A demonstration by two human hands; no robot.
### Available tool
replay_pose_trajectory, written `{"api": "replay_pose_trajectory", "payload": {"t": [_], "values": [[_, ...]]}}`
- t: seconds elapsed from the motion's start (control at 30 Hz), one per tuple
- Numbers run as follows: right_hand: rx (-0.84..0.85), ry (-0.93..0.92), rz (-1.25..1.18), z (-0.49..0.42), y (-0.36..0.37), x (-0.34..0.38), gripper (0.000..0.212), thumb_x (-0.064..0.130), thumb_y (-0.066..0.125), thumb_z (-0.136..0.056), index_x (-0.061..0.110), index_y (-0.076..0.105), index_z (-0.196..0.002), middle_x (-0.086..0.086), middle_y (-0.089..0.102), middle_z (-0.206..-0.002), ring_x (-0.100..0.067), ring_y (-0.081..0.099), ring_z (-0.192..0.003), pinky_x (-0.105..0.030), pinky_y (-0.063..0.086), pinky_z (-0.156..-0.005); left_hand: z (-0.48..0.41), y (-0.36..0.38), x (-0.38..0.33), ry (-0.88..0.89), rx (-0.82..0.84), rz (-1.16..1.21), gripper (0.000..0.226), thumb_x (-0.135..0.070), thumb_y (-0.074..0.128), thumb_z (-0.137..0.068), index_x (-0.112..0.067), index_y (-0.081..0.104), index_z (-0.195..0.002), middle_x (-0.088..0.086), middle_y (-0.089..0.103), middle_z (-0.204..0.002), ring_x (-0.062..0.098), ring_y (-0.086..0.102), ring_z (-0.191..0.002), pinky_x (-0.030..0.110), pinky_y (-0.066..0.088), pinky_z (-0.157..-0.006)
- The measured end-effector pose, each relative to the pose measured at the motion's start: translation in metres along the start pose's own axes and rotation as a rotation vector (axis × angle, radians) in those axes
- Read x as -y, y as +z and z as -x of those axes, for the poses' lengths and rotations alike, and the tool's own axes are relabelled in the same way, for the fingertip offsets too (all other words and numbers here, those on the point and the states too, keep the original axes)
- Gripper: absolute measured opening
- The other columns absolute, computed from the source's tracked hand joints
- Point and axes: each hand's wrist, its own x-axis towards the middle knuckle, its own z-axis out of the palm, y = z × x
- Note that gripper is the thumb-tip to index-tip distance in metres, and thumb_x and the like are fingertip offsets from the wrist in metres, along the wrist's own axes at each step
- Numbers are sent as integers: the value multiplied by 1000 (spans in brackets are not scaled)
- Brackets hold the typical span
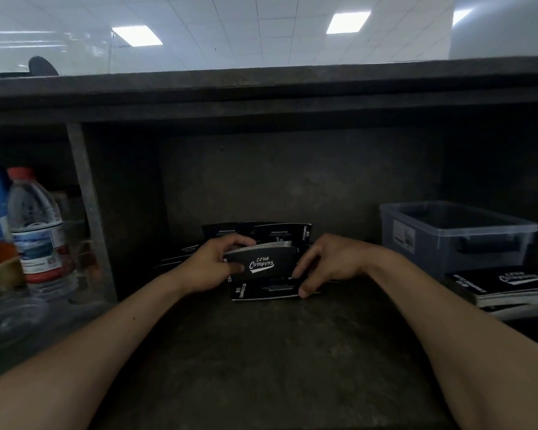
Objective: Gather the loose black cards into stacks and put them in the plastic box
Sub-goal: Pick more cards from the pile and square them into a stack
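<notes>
**Squaring the next card onto the held stack**

The left hand (212, 268) grasps a stack (263, 263) of black cards, thumb across the printed face and fingers curled over the top edge. It holds the stack tilted up just above the middle of the worktop (261, 352), towards the back edge. The right hand (326, 265) has its fingers curled at the right end of a flat card (261, 291) lying just in front of the stack. The thumb tip is at the card's near corner, so it seems to be pinching the card to lift it. More loose cards (255, 232) lean or lie behind the hands against the back wall, and some fan out to the left; how many there are is hard to tell.

The box (432, 243) stands at the back right corner, open, with what is inside not clearly visible. A done stack (510, 283) sits in front of it at the right edge. Bottles (38, 231) crowd the left edge, well apart from the work.

To do this step well, lift the flat card by its end, not by dragging it, since thin cards cling to a dull surface. Turn it to match the logo side of the stack, then slide it on from the right. Loosen the left thumb only enough to let it in. Tap the long edge on the worktop now and then so the stack stays square. A fanned stack will likely slip when carried to the box.
</notes>
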Motion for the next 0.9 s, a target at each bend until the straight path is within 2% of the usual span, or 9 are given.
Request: {"api": "replay_pose_trajectory", "payload": {"t": [0.1,0.17,0.23,0.33,0.4,0.47,0.57,0.77,0.9], "values": [[-218,-45,-114,-2,4,2,16,48,78,-73,33,79,-78,10,76,-79,-7,71,-79,-25,56,-75,0,-2,-6,-81,4,70,25,-20,62,-96,-34,65,-117,-15,70,-113,1,64,-109,16,51,-86],[-368,-84,-173,-5,7,1,14,39,77,-82,27,77,-76,4,75,-74,-13,72,-72,-27,57,-64,4,-3,-11,-78,26,58,27,-48,66,-89,-41,66,-115,-26,69,-108,-9,63,-103,11,47,-79],[-449,-100,-180,-7,10,0,8,33,79,-82,27,75,-80,7,73,-76,-10,70,-72,-26,56,-63,6,-2,-9,-30,11,3,40,-38,80,-80,-38,63,-117,-17,70,-109,-7,64,-102,13,52,-82],[-533,-35,-90,-10,3,-8,12,17,72,-88,23,76,-98,6,74,-99,-10,68,-93,-30,56,-88,3,-1,-4,22,-14,-27,47,2,70,-86,-27,61,-121,-2,68,-118,5,65,-108,17,53,-89],[-421,63,20,-5,-2,-10,38,2,60,-88,24,72,-117,2,67,-124,-13,62,-112,-24,47,-100,2,-1,-5,-17,-35,6,50,11,60,-88,-28,62,-119,2,67,-120,12,65,-111,22,54,-90],[-218,153,116,1,-2,-8,52,1,55,-86,28,64,-129,2,57,-139,-16,56,-122,-19,42,-98,1,-1,-4,-48,-50,21,51,13,54,-88,-28,63,-117,6,67,-121,17,65,-112,29,56,-91],[-63,215,188,5,-1,-3,60,11,63,-81,36,58,-135,4,55,-138,-14,55,-115,-19,43,-92,0,-1,-3,-44,-54,21,51,13,56,-86,-28,63,-116,5,67,-121,19,65,-112,35,56,-95],[-28,196,148,11,-15,-3,58,22,85,-74,35,64,-126,14,59,-107,-7,56,-101,-20,42,-86,3,-1,-6,-13,-79,10,43,5,66,-87,-24,64,-118,-5,68,-114,0,65,-102,19,55,-88],[-26,189,155,12,-15,-6,68,34,85,-73,31,58,-136,6,55,-142,-16,52,-127,-31,39,-110,5,0,-11,-30,-110,47,43,9,63,-87,-20,64,-119,-12,65,-106,-13,64,-86,7,52,-70]]}}
